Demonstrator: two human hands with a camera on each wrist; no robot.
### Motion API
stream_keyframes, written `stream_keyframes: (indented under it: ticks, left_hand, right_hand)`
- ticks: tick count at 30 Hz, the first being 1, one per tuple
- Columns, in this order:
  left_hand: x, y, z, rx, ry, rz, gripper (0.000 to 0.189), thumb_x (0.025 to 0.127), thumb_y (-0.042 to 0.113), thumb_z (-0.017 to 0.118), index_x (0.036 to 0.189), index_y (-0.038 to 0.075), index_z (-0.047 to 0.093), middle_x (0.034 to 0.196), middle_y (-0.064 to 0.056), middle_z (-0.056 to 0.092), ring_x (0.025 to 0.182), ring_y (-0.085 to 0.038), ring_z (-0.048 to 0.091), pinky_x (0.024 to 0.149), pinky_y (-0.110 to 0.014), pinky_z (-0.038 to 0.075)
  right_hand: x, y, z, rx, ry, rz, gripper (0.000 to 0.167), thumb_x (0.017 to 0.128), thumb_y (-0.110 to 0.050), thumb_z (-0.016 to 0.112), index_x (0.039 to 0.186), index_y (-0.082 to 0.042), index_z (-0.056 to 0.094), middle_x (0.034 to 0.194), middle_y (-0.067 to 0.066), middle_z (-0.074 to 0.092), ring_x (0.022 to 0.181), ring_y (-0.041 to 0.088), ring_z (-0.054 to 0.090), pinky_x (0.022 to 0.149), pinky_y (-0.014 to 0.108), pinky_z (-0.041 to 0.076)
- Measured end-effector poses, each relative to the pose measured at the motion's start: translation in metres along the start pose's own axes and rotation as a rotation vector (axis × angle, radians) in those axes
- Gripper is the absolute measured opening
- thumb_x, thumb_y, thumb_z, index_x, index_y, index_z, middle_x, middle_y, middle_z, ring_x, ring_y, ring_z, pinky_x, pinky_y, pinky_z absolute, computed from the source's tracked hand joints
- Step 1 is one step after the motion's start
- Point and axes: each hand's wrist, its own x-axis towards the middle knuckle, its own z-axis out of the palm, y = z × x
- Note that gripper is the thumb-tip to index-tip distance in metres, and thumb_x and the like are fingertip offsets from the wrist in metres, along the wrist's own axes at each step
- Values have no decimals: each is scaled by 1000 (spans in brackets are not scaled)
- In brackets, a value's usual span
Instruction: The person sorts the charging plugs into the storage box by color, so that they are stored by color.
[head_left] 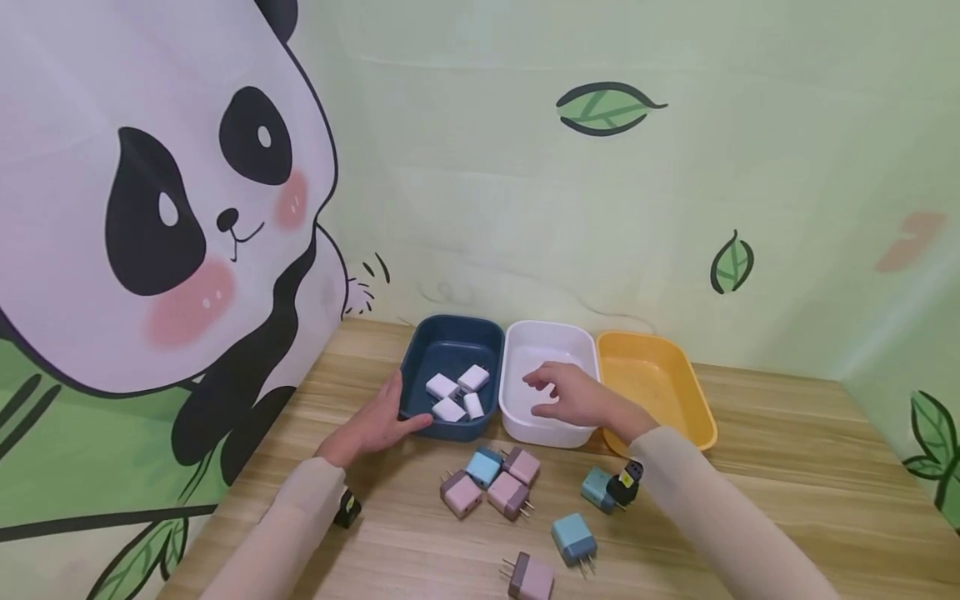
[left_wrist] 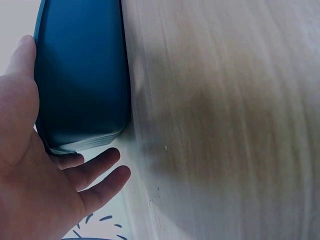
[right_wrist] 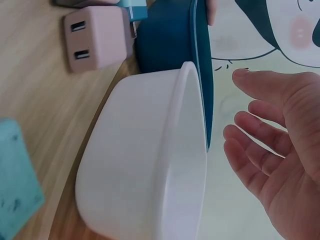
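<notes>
My left hand (head_left: 380, 421) rests against the left side of the dark blue bin (head_left: 497, 329), its thumb along the front rim. In the left wrist view the fingers spread beside the bin's outer wall. Several white charger plugs (head_left: 448, 409) lie inside the blue bin. Over the white bin (head_left: 551, 330) hovers my right hand (head_left: 573, 396), fingers loosely bent and nothing between them. In front of the bins lie several pink charger plugs (head_left: 461, 495) and blue-green ones (head_left: 573, 535), some with prongs showing. One pink plug (right_wrist: 95, 37) shows two USB ports in the right wrist view.
A yellow bin (head_left: 697, 400) stands right of the white one, all three in a row against the printed backdrop (head_left: 480, 183). The wooden table (head_left: 787, 492) runs on to the right. Black wrist cameras (head_left: 625, 483) sit near both cuffs.
</notes>
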Motion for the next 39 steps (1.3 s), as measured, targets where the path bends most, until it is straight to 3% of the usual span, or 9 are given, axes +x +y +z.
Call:
stream_keyframes:
  ticks: [11, 18, 21, 25, 30, 35, 39]
  left_hand:
    - [0, -1, 0, -8, 2, -24, 106, 86, 54, 60, 148, -4, -3, 154, -25, 3, 139, -40, 13, 109, -53, 19]
    - [-3, 8, -7, 94, 56, 12, 102, 85, 56, 61, 149, -4, 10, 152, -27, 8, 138, -42, 15, 106, -57, 24]
    - [-6, 18, -10, 147, 96, 66, 92, 85, 54, 62, 147, -2, 23, 152, -25, 15, 137, -42, 18, 105, -58, 25]
    - [-14, 38, -14, 199, 130, 170, 72, 87, 46, 64, 141, 3, 43, 147, -20, 32, 133, -38, 31, 103, -55, 32]
    - [-26, 62, -12, 179, 114, 348, 44, 88, 32, 67, 124, 9, 60, 121, -9, 58, 110, -24, 55, 92, -42, 47]
    - [-36, 79, -6, 121, 11, 517, 26, 87, 23, 70, 109, 8, 67, 99, -1, 65, 90, -13, 61, 80, -30, 51]
    - [-42, 85, 2, 102, -126, 572, 25, 85, 21, 71, 106, 6, 69, 98, -1, 66, 90, -12, 60, 80, -27, 50]
  right_hand:
    - [-21, 9, -3, 19, -9, 99, 41, 85, -17, 71, 122, -2, 59, 116, 13, 61, 103, 25, 56, 86, 41, 50]
    - [-33, 21, -4, -46, 29, 136, 42, 88, -23, 68, 124, -3, 58, 118, 11, 58, 108, 29, 53, 91, 44, 46]
    - [-40, 25, -4, -70, 60, 167, 43, 88, -26, 68, 123, -3, 59, 122, 13, 55, 113, 31, 50, 97, 47, 41]
    - [-48, 31, 0, -101, 82, 227, 49, 87, -33, 68, 124, -2, 59, 128, 17, 50, 118, 33, 46, 100, 49, 37]
    - [-55, 42, 8, -149, 98, 302, 66, 85, -44, 67, 132, -1, 52, 136, 22, 42, 125, 38, 37, 103, 53, 32]
    - [-61, 51, 15, -160, 83, 354, 86, 80, -58, 66, 140, -1, 42, 143, 23, 33, 128, 40, 31, 104, 56, 29]
    - [-64, 56, 20, -137, 56, 374, 99, 75, -68, 62, 144, -2, 35, 147, 23, 27, 131, 41, 28, 104, 57, 28]
